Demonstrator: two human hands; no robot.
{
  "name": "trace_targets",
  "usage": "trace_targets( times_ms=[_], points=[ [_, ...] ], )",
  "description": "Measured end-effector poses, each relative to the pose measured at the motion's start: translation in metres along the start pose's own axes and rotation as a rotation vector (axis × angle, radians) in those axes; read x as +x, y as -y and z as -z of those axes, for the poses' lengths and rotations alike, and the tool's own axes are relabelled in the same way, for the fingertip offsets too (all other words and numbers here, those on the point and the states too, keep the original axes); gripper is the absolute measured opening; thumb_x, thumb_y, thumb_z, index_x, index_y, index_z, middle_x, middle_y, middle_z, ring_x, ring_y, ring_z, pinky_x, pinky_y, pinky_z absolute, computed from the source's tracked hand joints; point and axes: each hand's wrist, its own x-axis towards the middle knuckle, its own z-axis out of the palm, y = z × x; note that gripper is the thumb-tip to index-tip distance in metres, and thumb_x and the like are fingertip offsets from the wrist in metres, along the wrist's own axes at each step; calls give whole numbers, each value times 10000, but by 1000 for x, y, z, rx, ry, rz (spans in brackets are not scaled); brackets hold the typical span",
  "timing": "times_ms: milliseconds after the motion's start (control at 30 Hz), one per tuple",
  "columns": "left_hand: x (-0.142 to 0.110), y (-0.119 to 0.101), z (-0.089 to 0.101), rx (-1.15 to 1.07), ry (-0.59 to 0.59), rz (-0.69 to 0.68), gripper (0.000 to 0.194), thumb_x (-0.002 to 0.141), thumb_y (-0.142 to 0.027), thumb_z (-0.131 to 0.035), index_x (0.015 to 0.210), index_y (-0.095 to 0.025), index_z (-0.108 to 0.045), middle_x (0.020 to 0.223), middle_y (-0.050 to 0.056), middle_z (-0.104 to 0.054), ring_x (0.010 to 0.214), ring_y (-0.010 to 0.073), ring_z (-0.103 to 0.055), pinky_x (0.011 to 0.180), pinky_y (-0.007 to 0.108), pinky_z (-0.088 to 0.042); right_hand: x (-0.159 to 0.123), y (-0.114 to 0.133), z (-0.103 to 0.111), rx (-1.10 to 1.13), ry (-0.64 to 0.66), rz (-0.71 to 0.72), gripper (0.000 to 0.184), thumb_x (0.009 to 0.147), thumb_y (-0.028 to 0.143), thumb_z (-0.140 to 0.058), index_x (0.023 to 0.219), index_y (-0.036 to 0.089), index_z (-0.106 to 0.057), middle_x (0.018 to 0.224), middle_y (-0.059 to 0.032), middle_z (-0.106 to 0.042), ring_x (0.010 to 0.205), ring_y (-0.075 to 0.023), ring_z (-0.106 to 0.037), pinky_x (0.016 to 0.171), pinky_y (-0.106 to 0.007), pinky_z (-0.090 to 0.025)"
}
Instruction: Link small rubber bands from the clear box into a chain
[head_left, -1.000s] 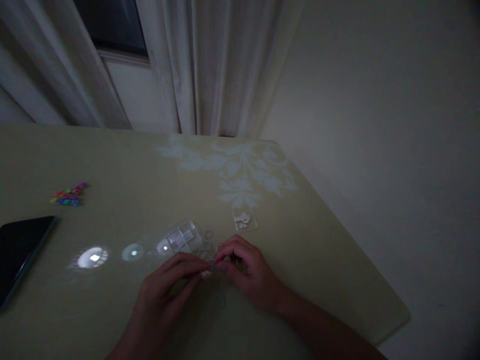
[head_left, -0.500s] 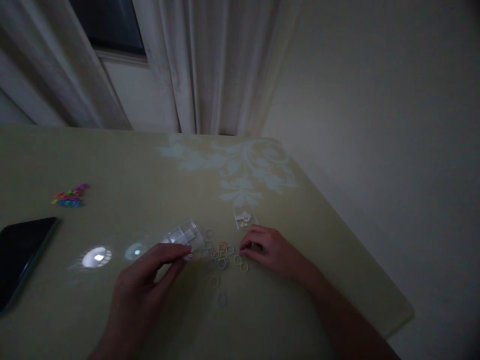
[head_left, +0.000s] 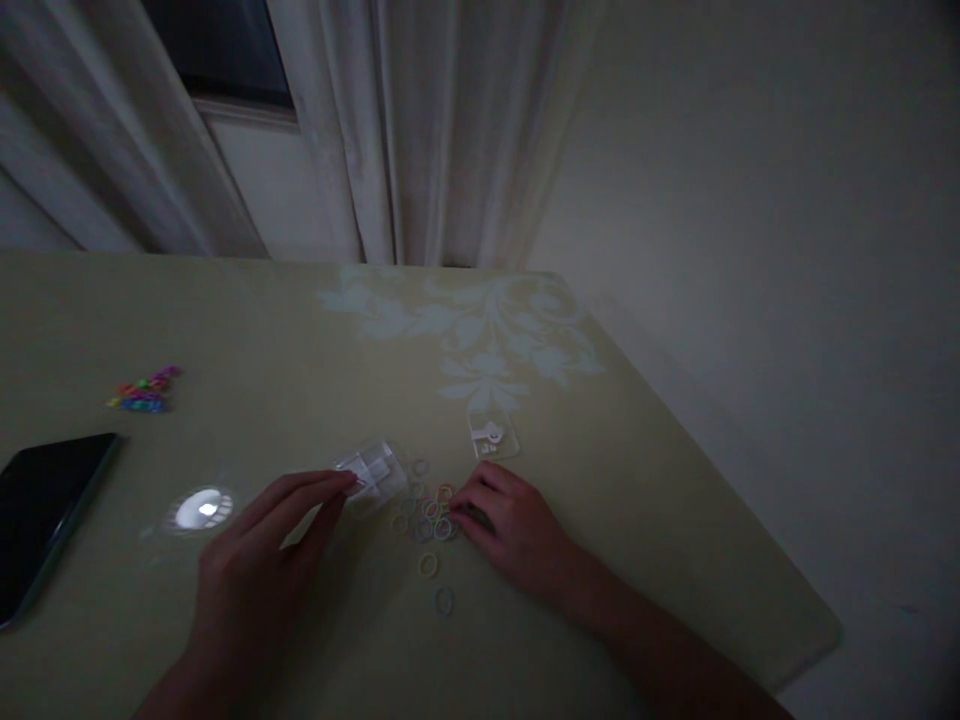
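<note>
Small pale elastic bands [head_left: 427,565] lie loosely heaped on the table between my hands, a few of them yellow or pinkish. My right hand [head_left: 510,515] has thumb and forefinger pinched at the heap's right side; whatever is between the tips is too small to tell. At the near left edge of a clear plastic box [head_left: 386,475] with divided compartments, my left hand [head_left: 262,540] holds its fingertips together. What they grip, if anything, is hidden. A clear square plate [head_left: 493,435] with a white shape on it lies beyond my right hand.
Bright small coloured pieces [head_left: 144,392] sit in a pile at the far left. Nearer is a dark phone or tablet [head_left: 52,520]. The table [head_left: 300,340] meets a wall [head_left: 765,280] on the right and curtains [head_left: 465,140] behind.
My left hand has drawn back leftward from the bands to the box's near edge. My right hand moved right off the heap, then came back left to it.
</note>
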Motion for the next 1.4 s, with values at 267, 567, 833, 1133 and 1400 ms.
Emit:
trace_targets(
  times_ms=[267, 567, 833, 1133, 1400],
  points=[
    [-1, -23, -4, -103, 37, -63, 145, 1010, -264, -624, 1057, -291, -759, 986, -25, -814, 835, 131, -793, 779, 193, -614, 1, 9, 2, -45, 96, -60, 59, 907, 142, -712, 941, 187, -696, 930, -36, -641, 891, -195, -618, 822, -310, -495],
    [-5, -41, -7, -433, 214, -43, 179, 1000, -228, -651, 1103, -317, -767, 997, -38, -840, 875, 130, -815, 805, 154, -629, -3, 27, 2, 385, -190, -70, 105, 890, 136, -698, 945, 214, -655, 907, -2, -616, 828, -149, -590, 745, -259, -456],
    [-9, -51, -10, -515, 236, 16, 220, 961, -167, -681, 1108, -312, -757, 972, -34, -830, 832, 123, -803, 761, 144, -623, -8, 44, -5, 526, -141, -50, 81, 887, 159, -710, 932, 213, -670, 874, 5, -586, 809, -142, -560, 721, -255, -446],
    [-9, -30, -6, -327, 202, -68, 218, 1000, -175, -621, 1145, -291, -736, 1048, 4, -798, 924, 148, -785, 818, 197, -613, -7, 40, -3, 515, -117, -69, 91, 946, 259, -714, 1028, 224, -732, 912, -14, -615, 785, -145, -549, 706, -260, -457],
    [-5, 15, 9, 105, 118, -121, 280, 1057, -255, -506, 1197, -279, -748, 1182, 44, -765, 984, 197, -763, 872, 278, -575, -5, 36, -5, 506, -124, -122, 122, 943, 222, -693, 1051, 222, -750, 922, -13, -620, 740, -130, -539, 680, -246, -457]
  ],
)
